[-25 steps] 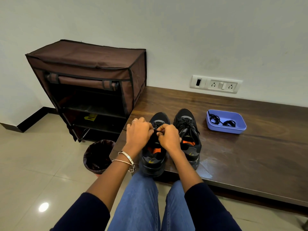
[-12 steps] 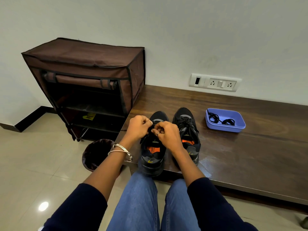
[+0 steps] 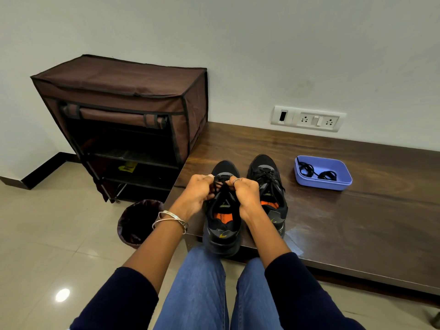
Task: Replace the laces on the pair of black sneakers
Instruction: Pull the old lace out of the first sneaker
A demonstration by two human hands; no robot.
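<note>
Both hands, left (image 3: 198, 194) and right (image 3: 246, 192), pinch the lace (image 3: 220, 184) over left sneaker (image 3: 222, 210); its long axis runs away from me.

white wall (image 3: 262, 44) | tiled floor (image 3: 47, 234) | brown fabric rack (image 3: 123, 110) | dark wooden bench (image 3: 345, 222) | bin (image 3: 135, 222)

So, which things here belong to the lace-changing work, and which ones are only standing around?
Belong to the job:
- left sneaker, its lace pinched by left hand and right hand
- right sneaker, laced
- blue tray holding black laces

Just lying about:
- brown shoe rack
- waste bin
- wall sockets
</note>
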